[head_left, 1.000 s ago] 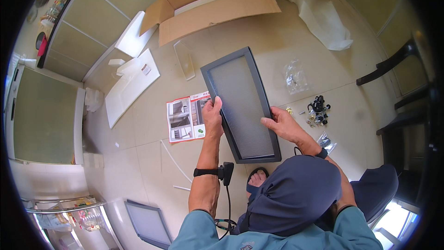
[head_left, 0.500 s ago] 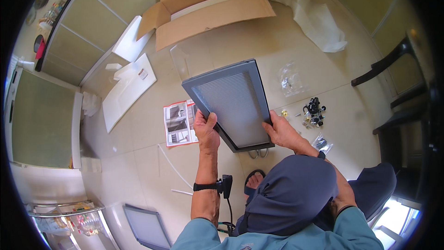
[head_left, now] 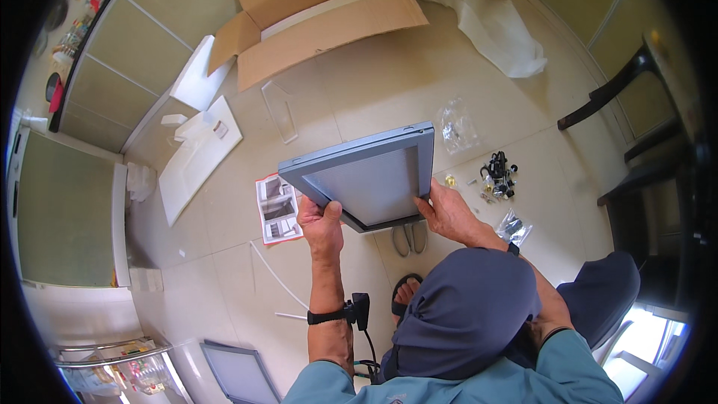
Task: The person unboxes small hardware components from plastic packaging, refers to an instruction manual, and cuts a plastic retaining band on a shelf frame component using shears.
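Note:
Between my two hands I hold a grey-framed panel (head_left: 366,187) with a translucent greyish inset, tilted so its far edge shows its thickness. My left hand (head_left: 321,226) grips the frame's left side, thumb on top. On the opposite side, my right hand (head_left: 450,213) is closed on the frame near its lower right corner. Below the panel, the handles of a pair of scissors (head_left: 404,245) show on the floor; the rest is hidden. A printed leaflet with pictures (head_left: 278,213) lies partly behind my left hand.
Black fittings and small hardware (head_left: 497,176) lie to the right, near clear plastic bags (head_left: 458,129). Beyond are an open cardboard box (head_left: 329,41) and foam wrap (head_left: 497,30). White foam boards (head_left: 202,153) lie left. Another framed panel (head_left: 238,374) rests at lower left; a dark chair (head_left: 636,127) stands right.
Both hands have tipped the panel so its far edge faces up more and its surface looks foreshortened. More of the scissors' handles shows. The view has shifted slightly.

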`<action>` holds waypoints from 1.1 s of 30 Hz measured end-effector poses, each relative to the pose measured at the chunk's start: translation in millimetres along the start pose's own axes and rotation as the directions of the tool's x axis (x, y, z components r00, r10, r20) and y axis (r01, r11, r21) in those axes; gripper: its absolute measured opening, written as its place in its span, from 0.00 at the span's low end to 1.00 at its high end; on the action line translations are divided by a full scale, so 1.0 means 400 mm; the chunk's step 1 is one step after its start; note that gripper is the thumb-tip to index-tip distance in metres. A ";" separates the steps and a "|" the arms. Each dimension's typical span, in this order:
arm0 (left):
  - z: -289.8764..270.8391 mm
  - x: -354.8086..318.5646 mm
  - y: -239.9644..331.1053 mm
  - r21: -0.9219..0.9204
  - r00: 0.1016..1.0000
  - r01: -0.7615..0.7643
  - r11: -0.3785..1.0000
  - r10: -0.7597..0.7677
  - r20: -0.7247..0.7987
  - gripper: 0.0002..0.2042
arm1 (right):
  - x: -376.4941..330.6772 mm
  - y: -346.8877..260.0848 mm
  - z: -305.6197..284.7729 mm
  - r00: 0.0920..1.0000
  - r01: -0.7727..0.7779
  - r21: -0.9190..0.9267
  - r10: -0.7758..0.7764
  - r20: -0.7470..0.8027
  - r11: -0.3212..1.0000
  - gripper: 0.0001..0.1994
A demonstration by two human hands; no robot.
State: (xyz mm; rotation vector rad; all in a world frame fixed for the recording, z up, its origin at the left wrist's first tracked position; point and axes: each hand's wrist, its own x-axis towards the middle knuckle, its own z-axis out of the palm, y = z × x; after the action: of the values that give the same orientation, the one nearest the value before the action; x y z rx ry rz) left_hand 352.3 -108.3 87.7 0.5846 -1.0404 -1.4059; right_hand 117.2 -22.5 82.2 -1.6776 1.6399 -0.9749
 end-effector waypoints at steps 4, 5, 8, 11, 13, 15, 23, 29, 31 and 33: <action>-0.007 -0.019 0.003 -0.010 1.000 0.008 1.000 -0.007 0.017 0.23 | -0.001 -0.012 -0.005 0.997 0.074 -0.080 -0.076 -0.021 0.994 0.13; -0.013 -0.025 0.003 0.012 1.000 0.021 1.000 -0.021 0.012 0.23 | -0.002 -0.012 -0.003 0.997 0.071 -0.078 -0.073 -0.022 0.994 0.13; -0.002 -0.044 0.003 0.078 1.000 0.022 0.997 -0.023 0.005 0.22 | -0.010 -0.009 0.000 0.998 0.054 -0.108 -0.057 -0.025 0.993 0.12; 0.009 -0.052 0.006 0.164 1.000 0.011 0.986 -0.013 0.012 0.20 | -0.024 0.010 0.007 1.000 0.010 -0.077 -0.012 -0.026 0.997 0.13; 0.008 -0.057 0.005 0.208 1.000 0.012 0.978 -0.016 0.019 0.19 | -0.031 0.019 0.011 0.997 0.054 -0.044 -0.056 -0.045 0.998 0.12; 0.007 -0.057 0.003 0.212 1.000 0.004 0.977 0.000 -0.021 0.18 | -0.035 0.011 0.006 0.997 0.067 -0.021 -0.068 -0.042 0.997 0.12; -0.004 -0.052 0.028 0.296 1.000 -0.003 0.955 0.002 0.003 0.15 | -0.027 0.006 0.003 0.961 0.262 0.036 -0.256 -0.108 0.965 0.15; 0.011 -0.044 0.027 0.327 0.998 0.060 0.943 -0.056 -0.021 0.14 | -0.025 0.021 0.002 0.972 0.215 -0.004 -0.214 -0.097 0.977 0.14; 0.015 -0.042 0.021 0.326 0.998 0.059 0.943 -0.063 0.001 0.14 | -0.022 0.022 -0.004 0.984 0.159 -0.030 -0.161 -0.082 0.987 0.14; 0.020 -0.042 0.024 0.321 0.998 0.046 0.946 -0.056 0.024 0.14 | -0.021 0.007 -0.015 0.991 0.115 -0.027 -0.117 -0.070 0.993 0.11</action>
State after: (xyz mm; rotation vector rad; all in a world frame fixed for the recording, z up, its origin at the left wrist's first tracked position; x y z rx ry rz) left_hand 352.9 -88.9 95.6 0.8323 -1.3006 -1.3021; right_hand 111.0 -13.7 82.4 -1.7890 1.6193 -1.0872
